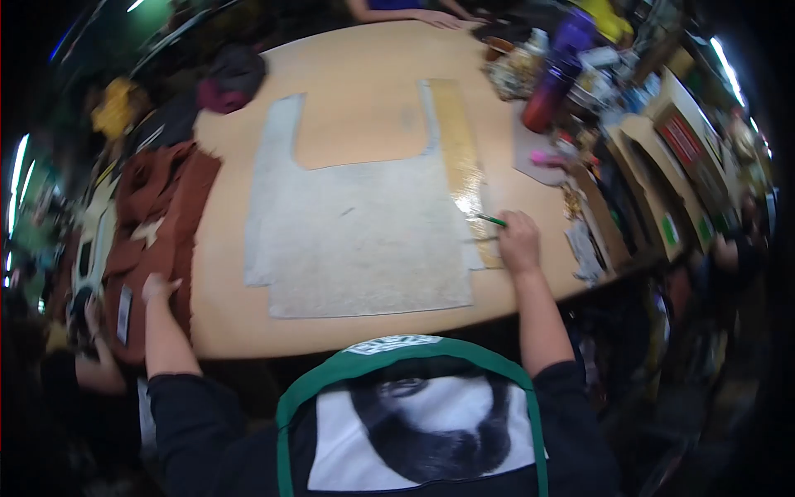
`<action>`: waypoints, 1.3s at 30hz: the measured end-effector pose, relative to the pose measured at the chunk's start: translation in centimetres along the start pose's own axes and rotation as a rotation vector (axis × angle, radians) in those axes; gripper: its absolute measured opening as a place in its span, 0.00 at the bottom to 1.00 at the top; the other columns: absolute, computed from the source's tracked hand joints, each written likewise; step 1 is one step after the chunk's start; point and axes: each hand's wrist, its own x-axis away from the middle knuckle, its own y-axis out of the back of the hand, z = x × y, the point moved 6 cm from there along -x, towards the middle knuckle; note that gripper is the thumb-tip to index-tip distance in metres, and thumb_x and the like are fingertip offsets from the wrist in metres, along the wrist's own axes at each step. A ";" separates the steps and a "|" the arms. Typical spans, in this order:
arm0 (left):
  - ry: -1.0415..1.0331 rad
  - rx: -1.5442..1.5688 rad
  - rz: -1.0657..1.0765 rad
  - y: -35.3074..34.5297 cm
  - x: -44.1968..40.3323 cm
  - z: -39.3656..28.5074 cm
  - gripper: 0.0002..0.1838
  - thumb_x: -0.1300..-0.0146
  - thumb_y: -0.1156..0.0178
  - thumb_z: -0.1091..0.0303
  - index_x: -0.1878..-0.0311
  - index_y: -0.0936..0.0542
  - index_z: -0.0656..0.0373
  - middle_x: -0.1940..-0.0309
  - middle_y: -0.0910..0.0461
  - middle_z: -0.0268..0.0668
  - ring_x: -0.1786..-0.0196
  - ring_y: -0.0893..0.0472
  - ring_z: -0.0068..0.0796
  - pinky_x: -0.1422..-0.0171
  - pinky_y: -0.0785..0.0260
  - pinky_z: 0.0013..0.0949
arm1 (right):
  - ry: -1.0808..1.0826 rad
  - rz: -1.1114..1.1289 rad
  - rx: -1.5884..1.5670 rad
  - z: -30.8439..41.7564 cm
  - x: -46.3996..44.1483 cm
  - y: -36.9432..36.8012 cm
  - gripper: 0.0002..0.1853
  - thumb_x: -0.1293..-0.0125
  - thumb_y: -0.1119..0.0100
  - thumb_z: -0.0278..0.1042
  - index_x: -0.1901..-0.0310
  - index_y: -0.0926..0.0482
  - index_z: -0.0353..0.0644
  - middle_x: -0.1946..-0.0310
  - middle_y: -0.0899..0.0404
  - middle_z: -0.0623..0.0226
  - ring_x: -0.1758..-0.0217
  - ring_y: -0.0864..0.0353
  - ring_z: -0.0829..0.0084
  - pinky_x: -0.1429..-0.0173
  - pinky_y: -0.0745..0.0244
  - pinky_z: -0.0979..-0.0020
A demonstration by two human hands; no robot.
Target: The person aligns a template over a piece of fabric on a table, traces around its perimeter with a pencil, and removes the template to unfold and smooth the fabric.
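My right hand is closed around a slim green pen. Its tip points left, over a shiny yellowish strip along the right side of a large pale grey pattern piece. That piece lies flat, with a wide U-shaped cutout at its far side. To the left, my left hand rests on a pile of rust-brown fabric, thumb held apart; the other fingers are blurred. A white label lies on the fabric near it.
A purple-and-red bottle stands among clutter at the back right. Open cardboard boxes line the right edge. A dark bundle lies at the back left. Another person's hand rests at the table's far edge.
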 end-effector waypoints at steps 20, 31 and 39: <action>-0.416 -0.331 -0.013 0.1 -2.2 0.8 0.26 0.34 0.66 0.49 0.61 0.20 0.54 0.64 0.20 0.42 0.54 0.23 0.39 0.52 0.31 0.37 | 0.006 0.151 0.041 -0.1 0.0 -1.0 0.04 0.42 0.47 0.31 0.67 0.26 0.41 0.73 0.30 0.61 0.67 0.28 0.58 0.66 0.35 0.58; 0.134 0.629 -0.552 9.4 -3.0 0.7 0.11 0.49 0.46 0.67 0.64 0.19 0.57 0.62 0.22 0.48 0.57 0.23 0.48 0.49 0.31 0.43 | -0.003 0.173 0.016 -0.3 0.1 -1.0 0.05 0.44 0.48 0.24 0.65 0.27 0.36 0.70 0.27 0.55 0.65 0.28 0.55 0.61 0.33 0.60; 0.199 0.728 -0.356 7.9 0.7 -2.5 0.10 0.48 0.45 0.61 0.65 0.22 0.55 0.57 0.23 0.43 0.53 0.24 0.43 0.46 0.35 0.49 | -0.012 0.189 0.024 -0.6 0.1 -1.3 0.05 0.42 0.49 0.26 0.65 0.26 0.36 0.71 0.27 0.56 0.66 0.27 0.55 0.61 0.33 0.60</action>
